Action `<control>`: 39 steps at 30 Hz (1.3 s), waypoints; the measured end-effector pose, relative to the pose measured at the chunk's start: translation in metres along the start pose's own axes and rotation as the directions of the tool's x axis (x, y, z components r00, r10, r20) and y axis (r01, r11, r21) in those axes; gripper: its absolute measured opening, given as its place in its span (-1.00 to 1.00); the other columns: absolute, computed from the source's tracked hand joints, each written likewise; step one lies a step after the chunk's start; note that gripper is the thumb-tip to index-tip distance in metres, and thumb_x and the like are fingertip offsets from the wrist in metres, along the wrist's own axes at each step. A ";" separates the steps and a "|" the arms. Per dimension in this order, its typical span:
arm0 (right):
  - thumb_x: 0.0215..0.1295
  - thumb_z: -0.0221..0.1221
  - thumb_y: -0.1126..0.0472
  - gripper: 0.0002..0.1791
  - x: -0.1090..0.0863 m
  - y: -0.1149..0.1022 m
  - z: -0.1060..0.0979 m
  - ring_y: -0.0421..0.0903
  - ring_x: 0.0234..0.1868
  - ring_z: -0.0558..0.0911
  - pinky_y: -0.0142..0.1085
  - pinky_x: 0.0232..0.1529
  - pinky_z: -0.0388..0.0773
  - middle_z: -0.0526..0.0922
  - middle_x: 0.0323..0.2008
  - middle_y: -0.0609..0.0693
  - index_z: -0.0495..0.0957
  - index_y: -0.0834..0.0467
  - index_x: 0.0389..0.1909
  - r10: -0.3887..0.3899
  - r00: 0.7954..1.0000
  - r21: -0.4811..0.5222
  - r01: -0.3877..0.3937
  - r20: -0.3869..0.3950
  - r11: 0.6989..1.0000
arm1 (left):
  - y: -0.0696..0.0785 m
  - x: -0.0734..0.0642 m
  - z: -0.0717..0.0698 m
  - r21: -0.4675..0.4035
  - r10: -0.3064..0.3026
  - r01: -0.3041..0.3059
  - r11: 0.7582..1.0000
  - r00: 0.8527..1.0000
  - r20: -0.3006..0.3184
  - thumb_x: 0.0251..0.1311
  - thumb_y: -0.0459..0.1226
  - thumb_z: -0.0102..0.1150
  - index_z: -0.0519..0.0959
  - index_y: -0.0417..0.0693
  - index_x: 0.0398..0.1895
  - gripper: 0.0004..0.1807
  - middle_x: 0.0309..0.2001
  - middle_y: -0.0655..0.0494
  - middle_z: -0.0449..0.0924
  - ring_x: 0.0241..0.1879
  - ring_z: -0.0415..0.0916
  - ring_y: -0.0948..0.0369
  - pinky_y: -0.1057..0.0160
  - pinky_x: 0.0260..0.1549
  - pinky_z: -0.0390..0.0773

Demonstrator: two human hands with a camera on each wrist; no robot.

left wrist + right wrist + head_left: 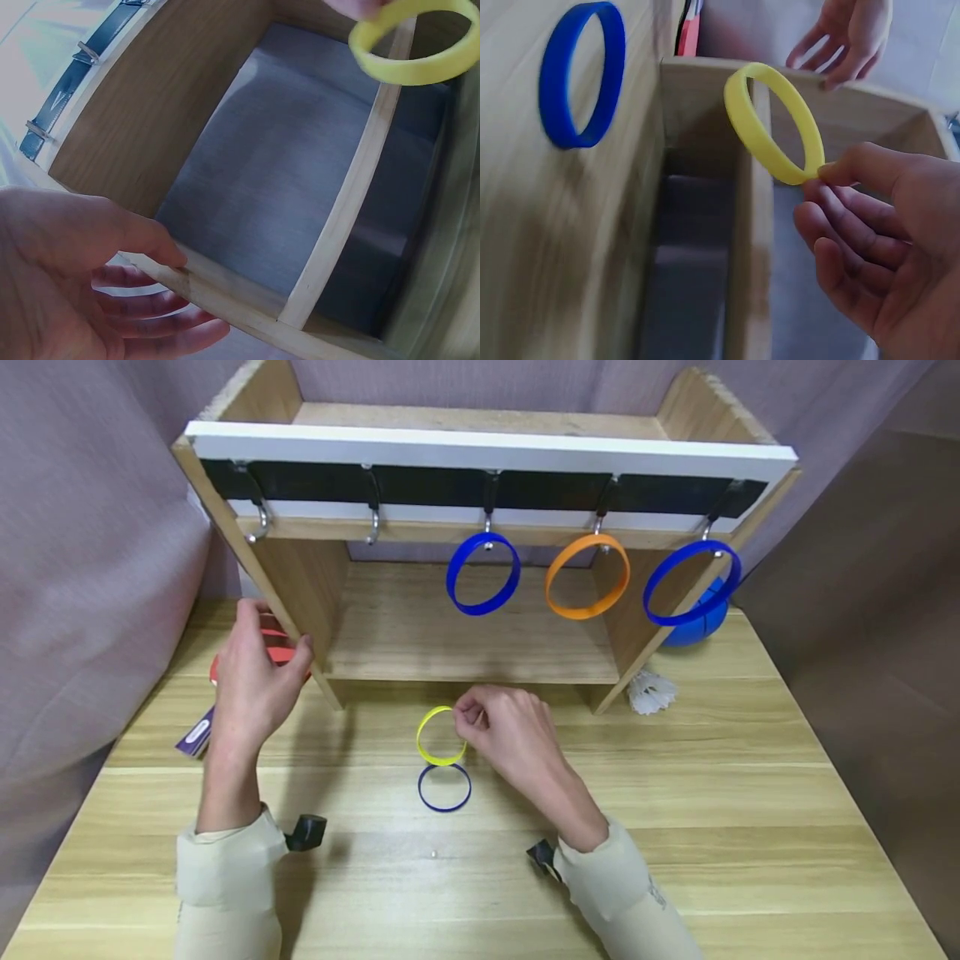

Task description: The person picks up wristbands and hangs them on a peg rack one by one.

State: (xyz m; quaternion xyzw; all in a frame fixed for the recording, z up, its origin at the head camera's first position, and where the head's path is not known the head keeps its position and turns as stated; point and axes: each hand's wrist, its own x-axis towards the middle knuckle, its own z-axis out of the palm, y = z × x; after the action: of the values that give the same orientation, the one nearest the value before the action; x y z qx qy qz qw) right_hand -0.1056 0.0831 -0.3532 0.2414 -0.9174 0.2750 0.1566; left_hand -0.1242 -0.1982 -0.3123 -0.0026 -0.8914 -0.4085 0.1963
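- While the right hand (513, 727) holds a yellow ring (744, 124) over the counter (750, 827), its thumb and index finger pinch the rim at one edge; the remaining fingers curl loosely.
- The yellow ring is tilted in front of the wooden rack (465, 627); a blue ring (555, 90) lies flat on the counter nearby, apart from it.
- The left hand (255, 685) grips the rack's side panel, its thumb and fingers clamped on opposite sides of the wood; a red object (279, 653) shows behind this hand, with a purple box (197, 735) close by.
- Five hooks line the rack's front; from three hang, left to right in the head view, a thick blue ring (483, 608), an orange ring (588, 612) and another blue one.
- Beside the rack's other side sit a blue ball (693, 631) and a white shuttlecock (651, 692).
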 end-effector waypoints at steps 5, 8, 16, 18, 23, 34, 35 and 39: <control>0.14 0.26 0.29 -0.91 0.005 -0.019 -0.012 -0.29 -0.57 0.55 -0.44 -0.64 0.39 0.62 -0.52 -0.22 0.66 0.02 -0.46 -0.139 0.986 -0.031 0.137 -0.096 0.990 | 0.000 0.000 0.000 0.000 0.002 -0.002 1.000 1.000 0.002 0.24 -0.34 0.17 0.31 -0.29 0.12 -0.57 -0.04 -0.15 0.53 -0.09 0.57 0.00 0.60 -0.40 0.44; 0.19 0.24 0.29 -0.92 0.015 -0.036 -0.029 -0.26 -0.56 0.58 -0.46 -0.66 0.38 0.65 -0.50 -0.17 0.67 0.07 -0.44 -0.236 0.960 -0.033 0.233 -0.154 0.972 | -0.001 0.000 0.000 0.001 -0.002 0.002 1.000 1.000 0.001 0.24 -0.33 0.17 0.31 -0.28 0.12 -0.57 -0.04 -0.14 0.53 -0.09 0.57 0.01 0.59 -0.40 0.45; 0.26 0.18 0.28 -0.88 0.053 -0.082 -0.088 -0.23 -0.61 0.54 -0.45 -0.75 0.21 0.64 -0.51 -0.07 0.66 0.19 -0.41 -0.453 0.837 -0.120 0.438 -0.306 0.891 | -0.002 0.001 0.000 -0.002 -0.004 0.004 1.000 1.000 -0.006 0.24 -0.33 0.18 0.32 -0.27 0.12 -0.56 -0.05 -0.13 0.53 -0.10 0.57 0.03 0.56 -0.39 0.46; 0.27 0.17 0.28 -0.87 0.064 -0.090 -0.099 -0.21 -0.60 0.57 -0.43 -0.76 0.20 0.64 -0.51 -0.06 0.66 0.20 -0.42 -0.485 0.802 -0.163 0.458 -0.349 0.874 | -0.002 0.001 0.001 -0.007 0.000 0.000 1.000 1.000 -0.009 0.24 -0.34 0.18 0.32 -0.28 0.12 -0.57 -0.05 -0.14 0.54 -0.11 0.57 0.02 0.57 -0.40 0.46; 0.33 0.11 0.25 -0.81 0.086 -0.101 -0.111 -0.15 -0.62 0.54 -0.38 -0.75 0.22 0.60 -0.52 -0.04 0.64 0.22 -0.41 -0.513 0.757 -0.269 0.438 -0.403 0.858 | -0.003 0.001 0.001 -0.010 0.004 -0.004 1.000 1.000 -0.010 0.24 -0.34 0.18 0.32 -0.29 0.11 -0.58 -0.06 -0.14 0.54 -0.12 0.57 0.02 0.57 -0.40 0.46; 0.40 0.04 0.19 -0.74 0.102 -0.095 -0.102 -0.16 -0.61 0.43 -0.36 -0.70 0.23 0.58 -0.49 -0.04 0.66 0.21 -0.34 -0.427 0.828 -0.323 0.318 -0.363 0.891 | -0.002 0.002 0.001 0.001 0.007 -0.007 1.000 1.000 -0.007 0.23 -0.35 0.18 0.32 -0.29 0.12 -0.57 -0.05 -0.15 0.53 -0.11 0.56 0.02 0.39 -0.34 0.54; 0.41 0.04 0.18 -0.73 0.102 -0.095 -0.101 -0.15 -0.61 0.43 -0.36 -0.70 0.22 0.58 -0.49 -0.03 0.66 0.21 -0.33 -0.427 0.829 -0.323 0.318 -0.360 0.891 | -0.002 0.002 0.001 0.002 0.007 -0.007 1.000 1.000 -0.008 0.23 -0.35 0.18 0.32 -0.29 0.12 -0.57 -0.05 -0.15 0.53 -0.11 0.56 0.02 0.34 -0.32 0.56; 0.42 0.04 0.18 -0.73 0.101 -0.095 -0.100 -0.15 -0.63 0.42 -0.36 -0.71 0.20 0.58 -0.49 -0.03 0.66 0.22 -0.31 -0.435 0.827 -0.330 0.325 -0.356 0.886 | -0.002 0.002 0.001 0.004 0.007 -0.007 1.000 1.000 -0.009 0.24 -0.35 0.18 0.32 -0.29 0.13 -0.56 -0.04 -0.15 0.52 -0.10 0.56 0.02 0.16 -0.28 0.59</control>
State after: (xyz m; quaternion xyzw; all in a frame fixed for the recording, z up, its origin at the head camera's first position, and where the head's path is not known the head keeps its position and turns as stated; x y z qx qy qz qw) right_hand -0.1247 0.0356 -0.1904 0.3334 -0.8222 0.1628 0.4318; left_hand -0.1269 -0.1994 -0.3138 -0.0034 -0.8913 -0.4062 0.2016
